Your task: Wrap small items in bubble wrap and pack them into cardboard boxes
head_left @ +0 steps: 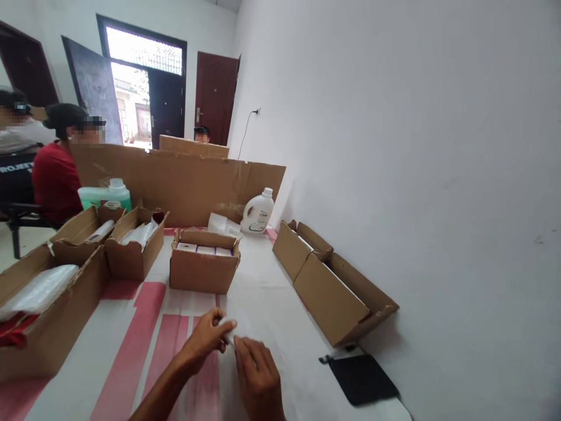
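Over the table, my left hand [211, 334] is closed, pinching a small white object [227, 332] between thumb and fingers. What kind of thing it is cannot be made out. My right hand [258, 368] meets it from the other side, fingers curled and closed, thumb hidden behind them; its fingertips appear to grip the object's near end. Beyond the hands stands a cardboard box [197, 273] holding a row of small white boxes [205, 250] with purple edges.
Open cardboard boxes [131, 257] with clear plastic packaging line the left. More cardboard boxes [326, 304] stand along the right wall, near a black pad [363, 379]. At the back are a white jug [258, 213], a green-liquid jug [105, 196] and a cardboard partition [188, 184]. People sit beyond.
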### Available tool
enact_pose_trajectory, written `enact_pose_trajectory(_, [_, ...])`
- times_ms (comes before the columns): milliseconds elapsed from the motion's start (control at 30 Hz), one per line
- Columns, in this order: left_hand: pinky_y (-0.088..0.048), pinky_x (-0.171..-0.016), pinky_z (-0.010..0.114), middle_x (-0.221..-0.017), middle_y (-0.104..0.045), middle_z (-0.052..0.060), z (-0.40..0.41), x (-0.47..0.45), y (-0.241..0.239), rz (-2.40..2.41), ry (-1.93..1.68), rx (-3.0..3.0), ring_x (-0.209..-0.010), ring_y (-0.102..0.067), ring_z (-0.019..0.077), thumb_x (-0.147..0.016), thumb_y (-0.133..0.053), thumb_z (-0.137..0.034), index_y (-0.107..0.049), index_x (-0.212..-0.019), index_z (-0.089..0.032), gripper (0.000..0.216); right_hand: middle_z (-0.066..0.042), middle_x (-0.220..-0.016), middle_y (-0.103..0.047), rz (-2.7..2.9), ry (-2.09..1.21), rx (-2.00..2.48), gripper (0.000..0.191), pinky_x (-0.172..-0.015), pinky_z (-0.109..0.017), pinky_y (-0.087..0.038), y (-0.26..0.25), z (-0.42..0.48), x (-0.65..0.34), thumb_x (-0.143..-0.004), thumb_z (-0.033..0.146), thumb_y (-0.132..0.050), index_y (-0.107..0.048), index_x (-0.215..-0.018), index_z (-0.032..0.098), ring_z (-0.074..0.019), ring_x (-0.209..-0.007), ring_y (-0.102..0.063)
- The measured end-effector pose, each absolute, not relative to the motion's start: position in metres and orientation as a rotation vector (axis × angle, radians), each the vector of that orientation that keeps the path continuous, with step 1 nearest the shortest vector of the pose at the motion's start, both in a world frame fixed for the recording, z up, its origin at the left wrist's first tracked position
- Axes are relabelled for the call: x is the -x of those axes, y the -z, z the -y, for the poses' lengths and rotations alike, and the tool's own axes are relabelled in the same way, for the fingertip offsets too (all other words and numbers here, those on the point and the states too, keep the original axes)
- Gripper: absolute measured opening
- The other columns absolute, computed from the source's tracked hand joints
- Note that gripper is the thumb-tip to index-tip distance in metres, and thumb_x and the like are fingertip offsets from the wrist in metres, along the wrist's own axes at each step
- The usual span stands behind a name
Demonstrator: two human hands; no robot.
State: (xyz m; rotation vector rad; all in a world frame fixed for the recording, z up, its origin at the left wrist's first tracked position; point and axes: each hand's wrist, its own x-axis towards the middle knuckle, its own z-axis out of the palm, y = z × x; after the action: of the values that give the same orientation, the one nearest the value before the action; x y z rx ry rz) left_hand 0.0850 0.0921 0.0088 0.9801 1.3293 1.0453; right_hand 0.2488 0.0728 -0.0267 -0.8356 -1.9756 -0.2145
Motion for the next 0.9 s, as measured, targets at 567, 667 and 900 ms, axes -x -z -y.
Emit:
enact_pose_trajectory(567, [-0.038,-0.056,0.025,-0.079,-0.062,0.002,-0.076,-0.038,0.009,-1.293,-1.351,-0.814,-0.066,-0.054,0.0137,-0.072,-0.064,-0.077,-0.063,-0.079,-0.019,0.058,0.001,-0.081,-0.071,2.864,-0.510,0.680,0.013,-0.070,-0.021,-0.047,-0.129,-0.316,-0.092,-0.074,0.009,-0.078,-0.075,-0.084,0.017,-0.0145,-0.076,-0.065])
enact_pose_trajectory(667, [-0.040,-0.057,0.025,-0.081,-0.064,0.003,-0.077,-0.028,0.013,-1.298,-1.340,-0.795,-0.068,-0.055,0.0145,-0.071,-0.065,-0.077,-0.065,-0.081,-0.019,0.059,0.002,-0.079,-0.073,2.885,-0.739,0.631,0.007,-0.068,-0.019,-0.047,-0.121,-0.326,-0.089,-0.080,0.014,-0.072,-0.076,-0.086,0.015,-0.0133,-0.075,-0.067])
enact_pose_trajectory(900, [-0.041,-0.059,0.026,-0.082,-0.066,0.004,-0.083,-0.013,0.023,-1.331,-1.292,-0.772,-0.070,-0.056,0.0152,-0.068,-0.066,-0.078,-0.065,-0.082,-0.019,0.060,-0.003,-0.089,-0.073,2.654,-1.103,0.658,0.030,-0.067,-0.024,-0.053,-0.125,-0.309,-0.099,-0.091,0.043,-0.061,-0.074,-0.096,0.016,-0.0176,-0.081,-0.069])
